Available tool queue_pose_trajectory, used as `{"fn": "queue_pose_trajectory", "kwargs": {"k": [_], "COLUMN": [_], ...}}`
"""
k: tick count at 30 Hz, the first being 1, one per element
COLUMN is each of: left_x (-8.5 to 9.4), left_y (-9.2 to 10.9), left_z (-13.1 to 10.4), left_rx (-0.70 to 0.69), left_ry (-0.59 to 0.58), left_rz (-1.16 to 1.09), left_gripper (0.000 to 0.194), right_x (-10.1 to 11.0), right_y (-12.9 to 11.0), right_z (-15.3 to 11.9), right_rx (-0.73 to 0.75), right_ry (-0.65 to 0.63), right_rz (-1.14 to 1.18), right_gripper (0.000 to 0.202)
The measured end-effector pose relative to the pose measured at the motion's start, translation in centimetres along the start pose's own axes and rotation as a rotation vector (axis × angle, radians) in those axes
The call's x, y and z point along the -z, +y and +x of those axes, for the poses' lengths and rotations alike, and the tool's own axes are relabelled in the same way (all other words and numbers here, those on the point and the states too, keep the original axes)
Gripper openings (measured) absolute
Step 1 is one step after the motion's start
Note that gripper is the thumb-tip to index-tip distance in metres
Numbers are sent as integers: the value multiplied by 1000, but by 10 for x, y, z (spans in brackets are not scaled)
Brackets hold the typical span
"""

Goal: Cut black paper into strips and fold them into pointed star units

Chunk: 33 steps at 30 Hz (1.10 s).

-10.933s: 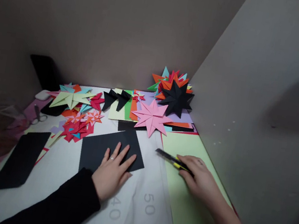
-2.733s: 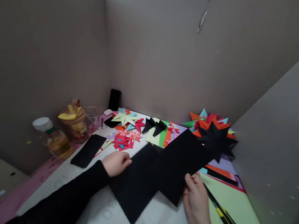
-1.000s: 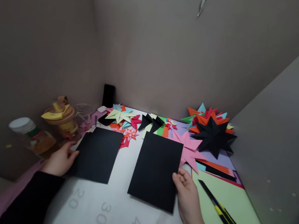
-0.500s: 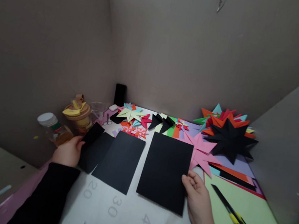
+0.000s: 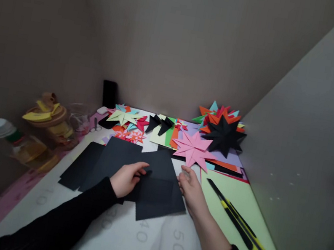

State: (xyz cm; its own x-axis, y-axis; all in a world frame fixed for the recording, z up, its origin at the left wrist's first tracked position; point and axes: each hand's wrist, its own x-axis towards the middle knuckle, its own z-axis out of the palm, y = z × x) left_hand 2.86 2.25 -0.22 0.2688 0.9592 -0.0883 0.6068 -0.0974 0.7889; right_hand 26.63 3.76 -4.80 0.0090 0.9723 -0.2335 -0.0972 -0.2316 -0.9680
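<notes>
Several sheets of black paper (image 5: 117, 155) lie overlapping on the white, number-marked table cover, the rightmost black sheet (image 5: 160, 164) slanted. A smaller black rectangle (image 5: 157, 191) shows faintly on its near part. Over these sheets is my left hand (image 5: 127, 179), fingers loosely bent and apart, with nothing visible in them; whether it touches the paper I cannot tell. Just beyond the slanted sheet's right edge is my right hand (image 5: 190, 188), its fingers half curled and apart. A pink folded paper star (image 5: 194, 147) lies behind that hand.
At right, a yellow-and-black utility knife (image 5: 241, 227) rests on pale green paper (image 5: 255, 208). Folded stars, including a black star (image 5: 225, 137), cluster at the back. On the left are a white-capped bottle (image 5: 32, 153) and a lidded cup (image 5: 58, 124). Grey partitions (image 5: 167, 48) enclose the table.
My left hand has moved right from the left-hand sheets to over the middle ones. My right hand has let go of its black sheet, now slanted and overlapping another. The view has shifted right.
</notes>
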Motion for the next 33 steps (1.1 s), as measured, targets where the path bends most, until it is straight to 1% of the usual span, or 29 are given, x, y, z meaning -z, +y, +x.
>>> {"fn": "queue_pose_trajectory", "kwargs": {"k": [2,3,5,6,7,8,9,11,12,13,14,16,19,20,22,24,26,27,28,29,31,32,33], "left_x": [-18,-23,-26,-25,-22,-20,-17,-13,-12,-10,-8,-1,17,25,40,54,61,61,59,54,38,29,18], "left_y": [-5,-7,-12,-14,-17,-19,-21,-25,-27,-28,-29,-31,-40,-44,-53,-60,-58,-54,-47,-39,-23,-15,-10], "left_z": [10,12,12,10,7,3,-2,-13,-18,-22,-26,-30,-33,-35,-38,-43,-45,-44,-42,-37,-22,-13,-3], "left_rx": [19,22,2,-20,-44,-61,-71,-73,-67,-61,-54,-24,33,46,64,94,137,145,130,92,-56,-113,-170], "left_ry": [11,24,100,154,200,220,204,72,1,-46,-60,-3,127,146,140,143,182,200,205,197,131,130,128], "left_rz": [-48,-85,-137,-117,-56,43,170,439,552,648,729,857,990,1020,1056,1067,1007,919,778,590,127,-83,-242], "left_gripper": [53,51,45,43,45,50,57,67,66,62,57,48,43,42,43,43,43,45,50,59,84,91,93], "right_x": [-2,-4,-7,-7,-7,-6,-4,3,6,9,11,13,9,8,5,3,1,1,-1,-2,-5,-7,-9], "right_y": [-4,-7,-10,-12,-13,-15,-15,-16,-17,-17,-17,-16,-15,-15,-14,-15,-16,-17,-19,-21,-24,-25,-26], "right_z": [-6,-9,-14,-15,-15,-14,-12,-8,-6,-4,-3,-2,-4,-5,-5,-5,-5,-5,-5,-5,-5,-6,-5], "right_rx": [-62,-89,-110,-97,-64,-15,43,167,222,266,297,323,311,308,308,315,321,324,326,333,364,386,407], "right_ry": [-94,-141,-199,-200,-180,-137,-80,59,118,159,184,210,201,186,169,181,207,214,214,207,179,168,165], "right_rz": [68,90,99,92,81,62,35,-30,-59,-81,-94,-104,-99,-90,-73,-57,-40,-26,-9,12,62,80,87], "right_gripper": [59,65,70,67,61,55,48,38,36,34,34,35,34,33,33,33,32,31,30,29,27,26,25]}}
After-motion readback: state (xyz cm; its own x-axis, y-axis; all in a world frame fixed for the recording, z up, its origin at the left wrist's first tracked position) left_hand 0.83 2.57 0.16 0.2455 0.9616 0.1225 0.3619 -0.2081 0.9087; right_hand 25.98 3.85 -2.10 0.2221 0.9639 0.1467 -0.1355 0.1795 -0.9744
